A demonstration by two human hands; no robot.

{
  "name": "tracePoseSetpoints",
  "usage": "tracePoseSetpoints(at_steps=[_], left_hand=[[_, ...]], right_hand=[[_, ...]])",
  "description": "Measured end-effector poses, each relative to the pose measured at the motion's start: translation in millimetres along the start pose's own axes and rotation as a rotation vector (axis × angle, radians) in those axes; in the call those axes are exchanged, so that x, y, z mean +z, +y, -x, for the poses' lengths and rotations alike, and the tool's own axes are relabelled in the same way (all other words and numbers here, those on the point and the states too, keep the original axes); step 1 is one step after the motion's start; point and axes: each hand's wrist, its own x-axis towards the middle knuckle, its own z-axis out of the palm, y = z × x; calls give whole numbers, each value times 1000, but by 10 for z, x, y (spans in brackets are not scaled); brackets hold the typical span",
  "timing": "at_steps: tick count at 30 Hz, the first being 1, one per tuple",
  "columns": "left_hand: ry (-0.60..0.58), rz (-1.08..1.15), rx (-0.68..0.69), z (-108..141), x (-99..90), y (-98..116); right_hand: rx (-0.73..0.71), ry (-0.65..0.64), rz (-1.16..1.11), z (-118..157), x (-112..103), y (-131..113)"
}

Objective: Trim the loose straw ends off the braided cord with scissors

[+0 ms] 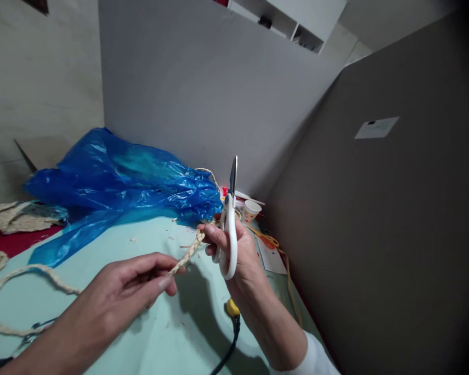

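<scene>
We find the left hand (127, 289) nearly closed, with thumb and fingertips pinched on the near part of a pale braided cord (188, 253). The right hand (242, 255) is curled, gripping the same braid further along between thumb and fingers; white-handled scissors (230, 208) also sit in it, blades upward and seemingly together. We record the held stretch of braid running between both hands, above the pale green counter (140, 242). Behind it lies a crumpled blue plastic bag (128, 182); a paper cup (252, 210) stands just beyond the right hand. We note a yellow piece (232, 308) on a black cable (231, 348) near the right wrist.
</scene>
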Motion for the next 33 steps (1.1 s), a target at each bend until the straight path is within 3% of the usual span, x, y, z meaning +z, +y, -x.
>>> tracePoseSetpoints(at_steps=[4, 8, 13, 17, 19, 22, 27, 33], left_hand=[[18, -35, -28, 56, 5, 88], [27, 68, -85, 71, 40, 158], [14, 208, -156, 45, 46, 73], [46, 404, -221, 36, 4, 0], [94, 492, -269, 41, -15, -5], [157, 542, -310, 35, -25, 13], [199, 556, -201, -18, -13, 41], [202, 541, -137, -3, -20, -27]], right_hand=[[-8, -2, 8, -6, -4, 17], [-13, -20, 53, 31, 30, -10], [-25, -30, 205, 96, 0, -63], [-52, 43, 453, 207, -190, -41], [-202, 73, 650, 276, -338, -7], [-414, -8, 959, 365, -568, 38], [-882, -165, 1360, 427, -780, 45], [-1032, -220, 1590, 412, -739, 7]])
